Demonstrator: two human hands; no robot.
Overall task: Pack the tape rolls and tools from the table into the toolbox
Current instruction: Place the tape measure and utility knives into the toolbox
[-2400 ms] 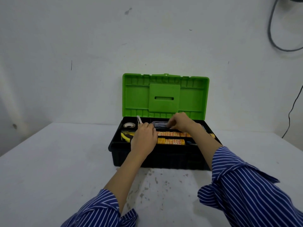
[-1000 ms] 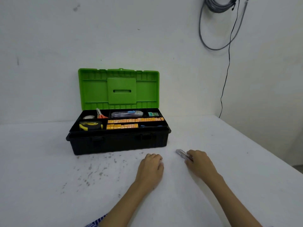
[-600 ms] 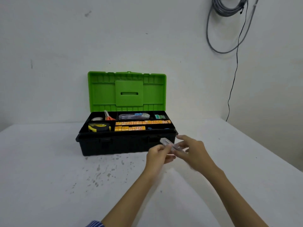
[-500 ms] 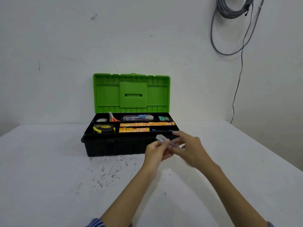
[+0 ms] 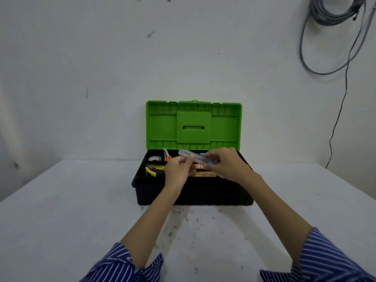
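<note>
White table (image 5: 61, 220), clear case (image 5: 193, 157) pinched between both hands' fingers (image 5: 188, 161), above toolbox (image 5: 195, 192)

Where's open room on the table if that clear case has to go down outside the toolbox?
Bare tabletop lies left of the toolbox, and more to its right. In front, a stained strip runs between the forearms. Crowded: above the tray, where the left hand and right hand hold the clear case.
</note>
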